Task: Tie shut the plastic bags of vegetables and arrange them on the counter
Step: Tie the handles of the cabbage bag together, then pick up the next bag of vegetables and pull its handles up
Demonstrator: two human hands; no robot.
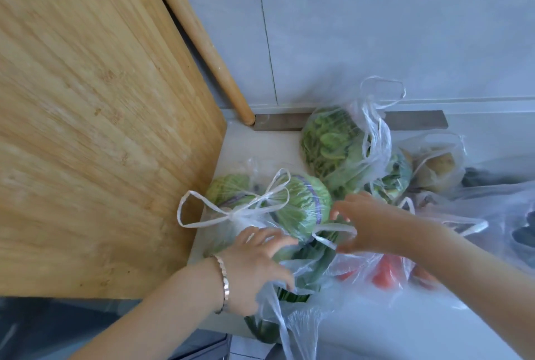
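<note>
A clear bag of pale green cabbage lies on the white counter, its handles tied in a bow. My left hand, with a bracelet on the wrist, rests with spread fingers on an untied bag of dark green vegetables just in front of it. My right hand hovers over a loose white handle loop, fingers apart. Behind stands a bag of leafy greens with its handles up. A bag of red vegetables lies under my right forearm.
A large bamboo cutting board leans at the left, with a wooden rolling pin beside it against the tiled wall. More bags sit at the right: one with brownish produce, one with dark items.
</note>
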